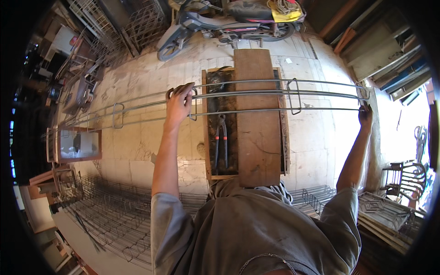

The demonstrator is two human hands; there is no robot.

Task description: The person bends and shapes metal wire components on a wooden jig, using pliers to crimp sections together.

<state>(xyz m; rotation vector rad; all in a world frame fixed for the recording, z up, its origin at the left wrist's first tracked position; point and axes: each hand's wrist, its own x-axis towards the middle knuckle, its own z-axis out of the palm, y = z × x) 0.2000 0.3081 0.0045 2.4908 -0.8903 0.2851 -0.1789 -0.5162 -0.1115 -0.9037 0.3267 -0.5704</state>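
A long rebar cage [247, 95] of thin steel rods with rectangular stirrups spans the view from left to right in front of me. My left hand [179, 103] is closed round its rods beside a stirrup. At the cage's right end, my right hand [365, 115] grips the rod ends near the last stirrup; its fingers are partly hidden. Beneath the cage, a brown wooden plank [259, 142] lies across a shallow wooden frame [206, 151]. Left of the plank, pincers [222, 146] with dark handles and red bands rest in the frame, touched by neither hand.
A motorcycle [229, 25] stands on the tiled floor at the far side. Stacked wire cages [119, 215] lie at the near left, more [314, 198] at the near right. A wood-framed box [78, 144] sits under the cage's left end. Boards [376, 55] lean at the right.
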